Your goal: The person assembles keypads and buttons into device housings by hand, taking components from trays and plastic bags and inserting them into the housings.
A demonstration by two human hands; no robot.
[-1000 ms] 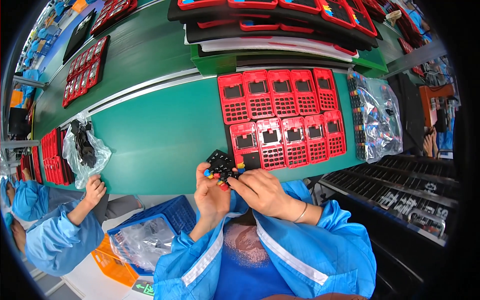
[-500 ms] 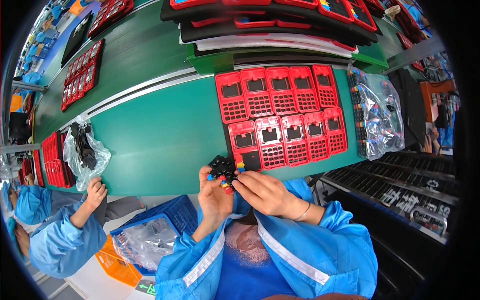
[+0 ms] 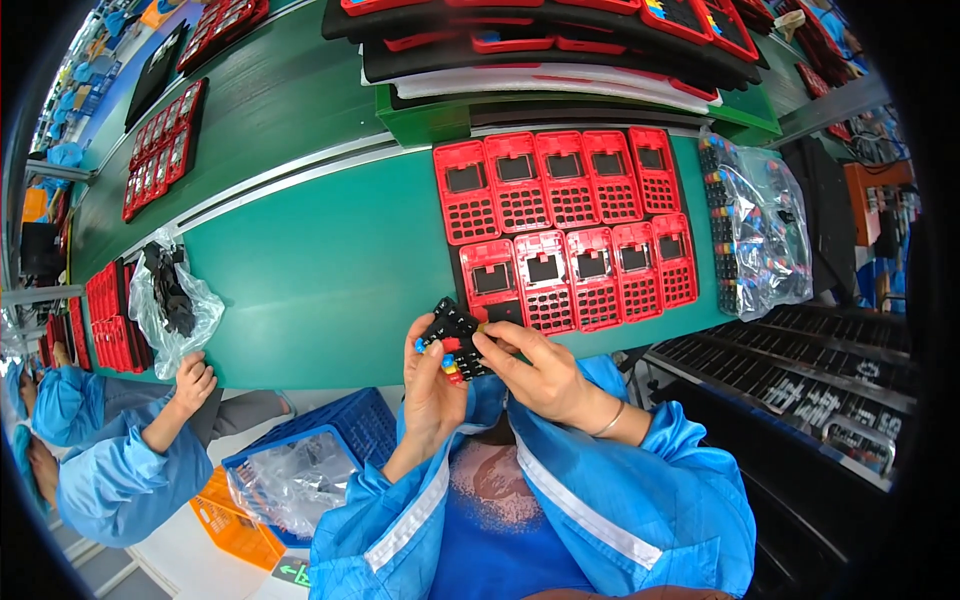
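Just in front of my body, at the near edge of the green table, my left hand [image 3: 432,400] grips black rubber keypads [image 3: 455,335] with some red, yellow and blue keys. Whether it is one folded piece or several stacked is hard to tell. My right hand [image 3: 540,375] pinches their right edge between thumb and fingers. Beyond my hands lie two rows of red plastic housings [image 3: 565,185] with screen windows and key holes, on a dark tray. The near-left red housing [image 3: 490,272] shows a plain black patch below its window.
A clear bag of keypads [image 3: 755,230] lies right of the housings. Left on the table, another plastic bag [image 3: 175,300] holds black parts, with a co-worker's hand [image 3: 195,382] beside it. Stacked trays [image 3: 560,75] rise at the back. A blue crate [image 3: 345,435] stands below.
The keypads have turned in my fingers and now slant flatter; the coloured end that stuck up at the right no longer shows. Both hands stay in nearly the same place.
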